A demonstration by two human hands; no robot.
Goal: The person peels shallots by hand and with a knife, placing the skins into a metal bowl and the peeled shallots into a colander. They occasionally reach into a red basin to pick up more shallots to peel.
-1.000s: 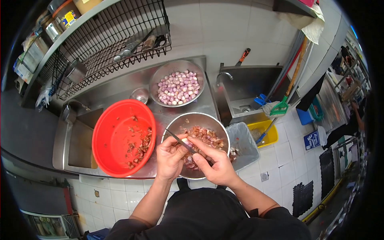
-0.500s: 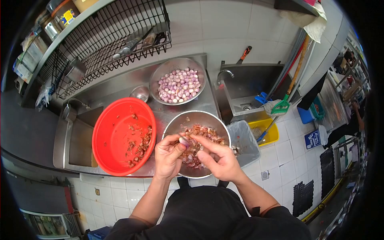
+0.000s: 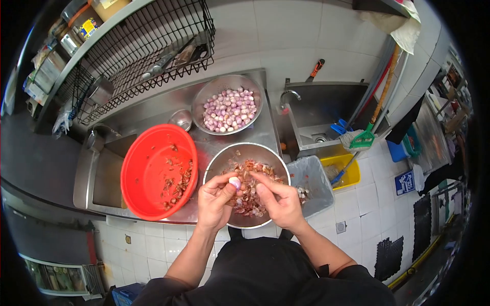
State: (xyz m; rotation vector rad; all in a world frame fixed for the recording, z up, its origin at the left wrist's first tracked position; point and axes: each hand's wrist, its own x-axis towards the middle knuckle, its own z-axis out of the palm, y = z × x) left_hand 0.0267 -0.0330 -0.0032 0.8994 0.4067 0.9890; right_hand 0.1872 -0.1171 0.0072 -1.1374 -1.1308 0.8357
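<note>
Over the steel bowl (image 3: 214,163), my left hand (image 3: 214,201) is closed, pinching a small purple-and-white shallot (image 3: 235,182) between thumb and fingertips. Close by on the right, my right hand (image 3: 283,204) has its thumb and index finger apart, pointing at the shallot. No object shows clearly between those fingers. Reddish-brown shallot skins (image 3: 250,200) lie in the bowl beneath both hands. Behind it, a steel colander (image 3: 196,109) holds many peeled shallots (image 3: 229,109).
A red basin (image 3: 145,178) with scattered brown skins stands left on the steel counter. Right of the bowl is a translucent bin (image 3: 319,191), beside a yellow bucket (image 3: 352,173). A small metal bowl (image 3: 180,119) sits near the colander. Above hangs a wire rack (image 3: 132,56).
My right thumb has moved up closer to its index fingertip. The shallot in my left hand is turned, showing more of its pale end. The view has shifted slightly.
</note>
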